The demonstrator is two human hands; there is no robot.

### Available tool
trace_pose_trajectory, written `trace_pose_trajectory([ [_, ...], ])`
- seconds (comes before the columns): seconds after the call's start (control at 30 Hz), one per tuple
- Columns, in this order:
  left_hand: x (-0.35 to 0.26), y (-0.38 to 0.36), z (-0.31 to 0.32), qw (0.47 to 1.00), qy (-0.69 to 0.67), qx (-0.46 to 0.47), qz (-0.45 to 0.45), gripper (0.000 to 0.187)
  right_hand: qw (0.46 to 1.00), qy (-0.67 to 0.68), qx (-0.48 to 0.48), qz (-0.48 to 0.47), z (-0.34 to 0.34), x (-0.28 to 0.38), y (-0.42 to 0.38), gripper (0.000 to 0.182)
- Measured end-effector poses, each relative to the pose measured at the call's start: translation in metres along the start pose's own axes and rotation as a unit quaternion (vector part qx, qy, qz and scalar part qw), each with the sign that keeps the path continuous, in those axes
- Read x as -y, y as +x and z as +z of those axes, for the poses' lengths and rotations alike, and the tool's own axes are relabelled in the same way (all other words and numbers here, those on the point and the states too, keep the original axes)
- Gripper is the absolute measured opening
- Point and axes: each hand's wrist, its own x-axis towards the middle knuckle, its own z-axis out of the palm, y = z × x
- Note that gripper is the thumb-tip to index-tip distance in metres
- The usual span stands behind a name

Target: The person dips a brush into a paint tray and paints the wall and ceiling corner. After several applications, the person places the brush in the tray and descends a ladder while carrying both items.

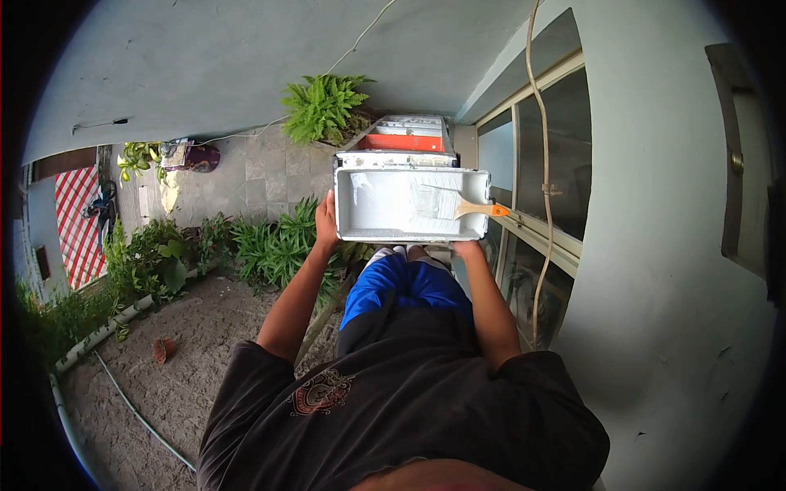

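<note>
A white paint tray point(377, 233) is in front of me, wet white paint coating its inside. Across its right end lies a paintbrush point(475, 209), bristles in the white paint and orange handle tip over the rim. My left hand point(326, 221) grips the tray's left side, its fingers along the outer wall. At the near right corner, my right hand point(468, 248) holds the tray from below, with most of its fingers hidden. Just beyond the tray is a paint-spattered white and red object point(401, 142), partly covered by it.
Glass windows point(553, 147) and a hanging cable point(545, 188) run along the right wall. A fern point(323, 110) grows near the far wall, and leafy plants point(278, 245) line the left. A dark pot point(199, 155) stands on the tiled floor point(266, 176).
</note>
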Motion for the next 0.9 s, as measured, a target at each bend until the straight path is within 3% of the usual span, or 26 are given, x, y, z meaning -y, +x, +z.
trace_pose_trajectory([
  [0.13,0.016,0.006,-0.003,1.000,0.000,0.004,-0.004,0.053,1.000,0.002,-0.016,-0.001,0.000,-0.006,-0.003,0.059],
  [0.2,0.005,0.006,-0.008,0.998,0.003,0.022,-0.055,0.049,1.000,0.003,-0.026,-0.003,0.001,-0.009,-0.002,0.059],
  [0.23,0.006,0.010,-0.003,0.974,-0.190,-0.020,-0.121,0.044,0.999,0.003,-0.031,-0.005,0.000,-0.009,-0.003,0.059],
  [0.27,0.006,0.015,-0.005,0.974,-0.192,-0.017,-0.122,0.044,0.999,0.003,-0.036,-0.008,0.000,-0.008,0.000,0.059],
  [0.33,0.007,0.026,-0.013,0.957,-0.195,-0.004,-0.215,0.040,0.999,0.002,-0.048,-0.014,0.000,-0.014,-0.004,0.059],
  [0.4,0.043,0.042,-0.005,0.971,-0.157,0.013,-0.179,0.038,0.998,0.001,-0.060,-0.020,0.000,-0.016,-0.004,0.059],
  [0.5,0.094,0.055,0.013,0.975,-0.182,0.113,-0.051,0.033,0.997,-0.001,-0.074,-0.028,-0.002,-0.014,-0.004,0.059],
  [0.6,0.069,0.052,0.014,0.952,-0.252,0.134,-0.109,0.033,0.996,-0.004,-0.085,-0.035,0.005,-0.019,0.004,0.059],
  [0.73,0.094,0.051,0.022,0.954,-0.265,0.099,-0.099,0.036,0.994,-0.009,-0.098,-0.037,-0.001,-0.021,-0.002,0.059],
  [0.87,0.083,0.048,0.023,0.943,-0.290,0.086,-0.136,0.038,0.994,-0.015,-0.104,-0.037,-0.005,-0.022,-0.004,0.059],
  [0.9,0.084,0.050,0.022,0.950,-0.276,0.099,-0.111,0.037,0.993,-0.017,-0.107,-0.037,-0.004,-0.022,-0.002,0.059],
])
